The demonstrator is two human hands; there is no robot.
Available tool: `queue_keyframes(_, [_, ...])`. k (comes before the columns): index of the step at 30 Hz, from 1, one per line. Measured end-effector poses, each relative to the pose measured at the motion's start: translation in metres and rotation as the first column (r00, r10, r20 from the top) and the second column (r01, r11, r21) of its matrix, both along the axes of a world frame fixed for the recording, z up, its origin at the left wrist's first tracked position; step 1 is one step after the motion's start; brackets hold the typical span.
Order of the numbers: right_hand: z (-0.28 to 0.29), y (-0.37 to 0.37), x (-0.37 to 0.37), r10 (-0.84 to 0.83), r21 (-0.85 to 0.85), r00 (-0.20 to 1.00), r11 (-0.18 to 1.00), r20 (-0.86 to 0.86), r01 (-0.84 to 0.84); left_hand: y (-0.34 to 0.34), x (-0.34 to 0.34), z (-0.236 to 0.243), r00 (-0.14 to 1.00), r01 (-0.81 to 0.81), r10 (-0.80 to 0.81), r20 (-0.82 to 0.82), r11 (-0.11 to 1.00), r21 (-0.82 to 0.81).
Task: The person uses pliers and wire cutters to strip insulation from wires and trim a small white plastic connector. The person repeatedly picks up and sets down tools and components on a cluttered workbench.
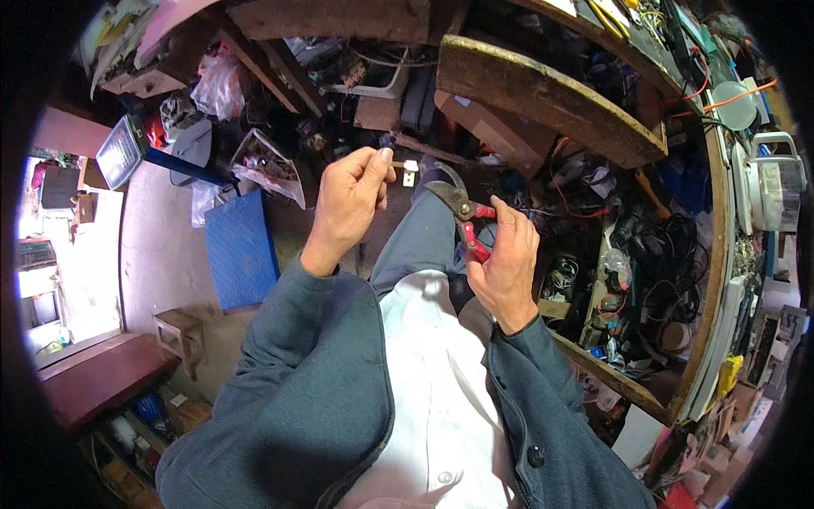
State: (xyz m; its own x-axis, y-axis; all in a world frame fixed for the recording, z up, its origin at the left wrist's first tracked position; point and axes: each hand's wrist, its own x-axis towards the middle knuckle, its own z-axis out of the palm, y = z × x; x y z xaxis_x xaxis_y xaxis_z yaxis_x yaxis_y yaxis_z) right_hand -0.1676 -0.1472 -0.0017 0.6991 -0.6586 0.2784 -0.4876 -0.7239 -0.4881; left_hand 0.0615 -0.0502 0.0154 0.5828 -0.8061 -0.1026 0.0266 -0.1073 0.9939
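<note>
My left hand (pixel 349 202) is closed in a pinch, thumb against forefinger. From it a thin, tan strip sticks out, with a small white piece (pixel 409 173) at its far end; its exact kind I cannot make out. My right hand (pixel 511 265) grips a pair of cutting pliers (pixel 465 209) by its red handles, which are spread apart. Their dark curved jaws gape toward the white piece, apart from it. Both hands are raised above my grey trousers (pixel 417 242).
A blue board (pixel 241 248) and a small wooden stool (pixel 179 339) stand at the left. Ahead, a thick wooden plank (pixel 543 97) juts above cardboard. On the right, a wooden-edged bench (pixel 702 339) borders tangled cables. A lamp (pixel 121 153) stands at upper left.
</note>
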Motion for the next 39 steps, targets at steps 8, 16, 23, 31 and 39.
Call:
queue_keyframes(8, [0.0, 0.014, 0.008, -0.029, 0.169, 0.997, 0.985, -0.068, 0.04, -0.003, -0.029, -0.015, 0.967, -0.053, 0.029, -0.254, 0.995, -0.087])
queue_keyframes(16, [-0.008, 0.015, 0.007, -0.015, 0.387, 1.0, 0.922, 0.015, 0.008, -0.007, -0.043, -0.025, 0.899, 0.032, -0.072, -0.432, 0.995, -0.099])
queue_keyframes(23, [-0.008, 0.017, 0.009, -0.021, 0.471, 0.999, 0.882, 0.034, 0.003, -0.005, -0.042, -0.029, 0.774, 0.031, -0.114, -0.623, 0.989, -0.143])
queue_keyframes(31, [-0.013, 0.018, 0.008, -0.018, 0.507, 0.999, 0.862, 0.047, -0.008, -0.004, -0.043, -0.035, 0.783, 0.031, -0.112, -0.612, 0.989, -0.141])
queue_keyframes(39, [-0.01, 0.019, 0.01, -0.016, 0.519, 0.998, 0.855, 0.058, -0.016, -0.006, -0.044, -0.043, 0.891, -0.006, -0.049, -0.452, 0.993, -0.119])
